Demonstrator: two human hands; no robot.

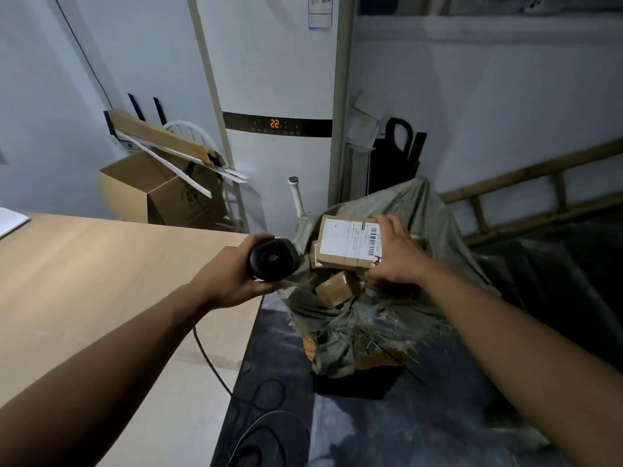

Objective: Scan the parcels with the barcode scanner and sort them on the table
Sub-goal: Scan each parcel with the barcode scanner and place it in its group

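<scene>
Our left hand (232, 278) is wrapped round the barcode scanner (272, 259), its window turned more toward us than toward the label; our right hand (392, 256) grips one end of a parcel (347, 242), held above the open sack (397, 308) just off the table (101, 281) edge. The scan could miss; the thumb appears to sit near the barcode (372, 240), though the dim light leaves us unsure. A one-ended grip could let the box tip into the sack; the cable (210, 362) could snag.
</scene>
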